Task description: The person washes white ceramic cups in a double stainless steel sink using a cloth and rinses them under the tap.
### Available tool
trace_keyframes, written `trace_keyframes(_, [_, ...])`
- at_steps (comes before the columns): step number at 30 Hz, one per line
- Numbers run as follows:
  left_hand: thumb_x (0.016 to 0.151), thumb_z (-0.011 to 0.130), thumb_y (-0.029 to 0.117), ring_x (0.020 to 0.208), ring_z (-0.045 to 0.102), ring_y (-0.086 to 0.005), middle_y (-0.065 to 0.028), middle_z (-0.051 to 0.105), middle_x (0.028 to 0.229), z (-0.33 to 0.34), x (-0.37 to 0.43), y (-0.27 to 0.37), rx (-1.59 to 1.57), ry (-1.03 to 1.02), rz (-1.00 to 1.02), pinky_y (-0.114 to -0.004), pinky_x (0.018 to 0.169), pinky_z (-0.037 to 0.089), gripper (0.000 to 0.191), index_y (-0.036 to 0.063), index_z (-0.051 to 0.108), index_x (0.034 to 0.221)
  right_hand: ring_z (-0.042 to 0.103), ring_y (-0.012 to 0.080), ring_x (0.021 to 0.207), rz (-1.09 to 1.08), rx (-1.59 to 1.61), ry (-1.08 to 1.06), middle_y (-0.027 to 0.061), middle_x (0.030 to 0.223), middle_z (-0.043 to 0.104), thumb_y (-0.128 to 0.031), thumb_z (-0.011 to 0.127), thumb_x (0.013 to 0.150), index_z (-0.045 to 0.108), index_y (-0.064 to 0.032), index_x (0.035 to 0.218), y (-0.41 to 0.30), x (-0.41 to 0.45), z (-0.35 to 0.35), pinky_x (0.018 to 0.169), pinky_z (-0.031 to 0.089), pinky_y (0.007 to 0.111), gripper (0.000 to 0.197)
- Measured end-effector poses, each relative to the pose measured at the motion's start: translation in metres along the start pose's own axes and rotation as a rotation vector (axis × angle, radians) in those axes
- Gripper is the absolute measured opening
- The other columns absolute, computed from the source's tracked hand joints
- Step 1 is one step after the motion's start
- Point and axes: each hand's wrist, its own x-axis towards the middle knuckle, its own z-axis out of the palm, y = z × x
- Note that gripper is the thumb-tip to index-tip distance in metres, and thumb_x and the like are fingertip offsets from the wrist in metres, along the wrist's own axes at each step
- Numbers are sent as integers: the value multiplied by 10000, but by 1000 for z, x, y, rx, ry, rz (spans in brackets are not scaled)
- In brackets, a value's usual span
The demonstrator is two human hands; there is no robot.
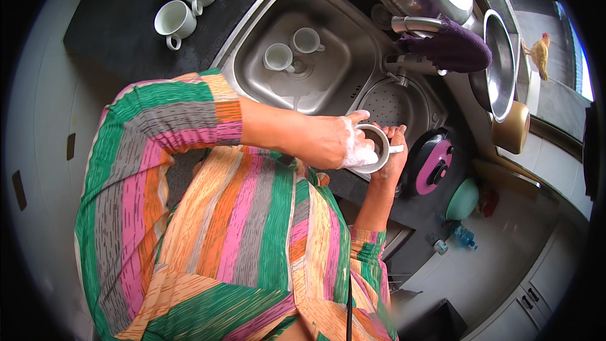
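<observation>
A white mug [380, 161] is held over the front rim of the sink by my right hand [392, 161], whose fingers wrap its far side near the handle. My left hand [334, 139] reaches in from the left, with thick white suds over its fingers. Some of those fingers dip into the mug's mouth; foam hides whether they pinch anything. Beyond my hands lies a steel double sink [322, 2]. In its large basin stand two white mugs, one nearer [278, 58] and one farther [307, 41]. The small basin [388, 104] has a perforated bottom.
Several white mugs [175, 21] stand on the dark counter [118, 23] at left. A purple cloth [442, 49] hangs over the faucet [416, 25]. Large metal pans [497, 66] lean by the window. At right are a pink-and-black lid [433, 166], a green bowl [461, 199] and a blue bottle [464, 236].
</observation>
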Motion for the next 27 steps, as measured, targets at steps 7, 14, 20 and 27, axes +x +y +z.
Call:
trace_keyframes(7, [717,565,259,929,573,-200,-3,660,805,24,-3,-11,57,53,219,-502,1084,143,219,100,682,811,482,89,621,207,-256,48,3,694,514,-355,439,962,487,-80,724,11,-18,24,585,442,254,367])
trace_keyframes(14, [790,574,273,1100,516,-246,-53,643,1034,41,-1,-18,712,155,156,-446,1100,214,346,43,605,1046,487,132,682,-131,-240,81,22,692,497,-332,418,972,473,-60,720,22,-8,-1,784,462,320,374])
trace_keyframes(20, [681,631,274,1066,541,-284,-145,650,940,38,17,23,-251,-378,-359,-605,1057,119,324,21,684,878,567,196,737,-8,-65,87,37,681,496,-346,461,951,451,-75,706,39,-4,-26,792,488,376,365])
trace_keyframes(27, [724,549,220,1264,385,-220,-36,563,1216,40,16,-7,465,-109,-20,-531,1121,22,369,148,644,1073,573,188,781,-160,-134,56,47,703,519,-339,417,969,453,-64,715,9,6,-2,830,481,356,376])
